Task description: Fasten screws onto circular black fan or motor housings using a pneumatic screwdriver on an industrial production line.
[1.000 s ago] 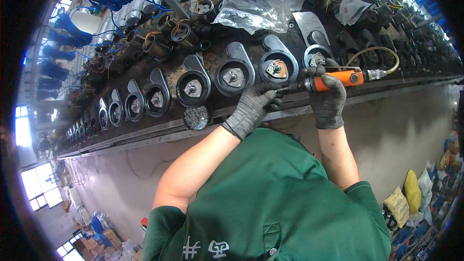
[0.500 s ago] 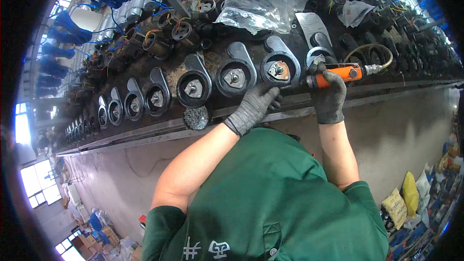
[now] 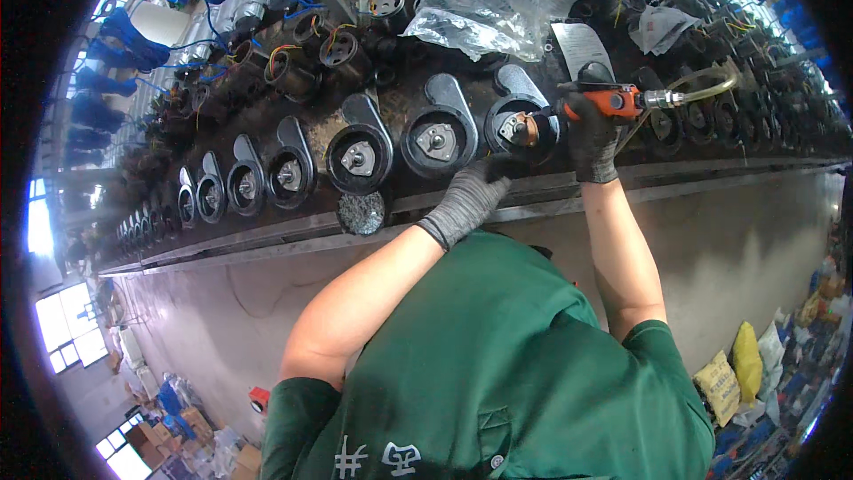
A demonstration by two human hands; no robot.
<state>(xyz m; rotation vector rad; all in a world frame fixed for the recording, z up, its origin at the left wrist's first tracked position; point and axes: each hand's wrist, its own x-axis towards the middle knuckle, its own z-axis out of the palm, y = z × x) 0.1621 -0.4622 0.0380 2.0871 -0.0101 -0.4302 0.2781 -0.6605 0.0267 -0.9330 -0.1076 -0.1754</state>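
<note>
My gloved right hand [image 3: 591, 144] is wrapped round an orange air screwdriver [image 3: 611, 102], which lies nearly level with its hose on the right. The tool's dark front end points left, at a black snail-shaped housing [image 3: 520, 82]. Inside that housing sits a metal plate [image 3: 513, 127] with an orange-brown patch beside it. Just below its near rim is my gloved left hand [image 3: 469, 200], its fingertips smeared by motion; whether they hold anything is not visible. To the left stands a similar housing [image 3: 443, 93], with a plate and central shaft.
More such housings [image 3: 360, 111] line the bench's front edge [image 3: 418, 206]. A round container of small screws [image 3: 362, 212] sits at that edge. Behind lie clear plastic bags [image 3: 480, 13], a paper sheet [image 3: 579, 46] and dark motor casings [image 3: 342, 51] with wires.
My right hand has raised the screwdriver and swung its front end up to the housing's plate. My left hand has shifted slightly left, and its fingers are now blurred.
</note>
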